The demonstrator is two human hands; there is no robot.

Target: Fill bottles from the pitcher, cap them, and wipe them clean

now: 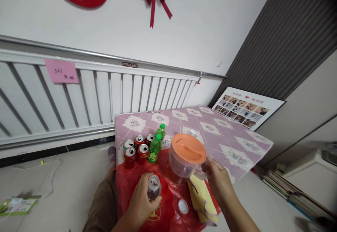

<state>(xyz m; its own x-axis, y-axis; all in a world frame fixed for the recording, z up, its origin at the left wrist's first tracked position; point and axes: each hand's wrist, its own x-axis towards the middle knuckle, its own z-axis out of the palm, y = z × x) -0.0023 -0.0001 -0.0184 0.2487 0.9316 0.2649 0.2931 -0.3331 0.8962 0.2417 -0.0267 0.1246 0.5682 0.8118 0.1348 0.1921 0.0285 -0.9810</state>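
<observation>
My left hand [139, 200] is wrapped round a small clear bottle [154, 187] with an open mouth, held upright; whatever is inside it is hard to make out. The fingers of my right hand [218, 179] close on the handle of a clear plastic pitcher [179, 165]. An orange lid [188, 148] covers that pitcher, and liquid seems to show in its lower part. Between my hands a round white cap [183, 206] lies on a red plastic bag [168, 204]. Beside it, below the pitcher, is a folded yellow cloth [201, 200].
Several opened drink cans [142, 153] and two green bottles [154, 149] with green caps stand left of the pitcher. A patterned purple cloth [210, 126] covers the table. Behind it runs a white radiator [100, 98]; a photo board [242, 107] leans at the right.
</observation>
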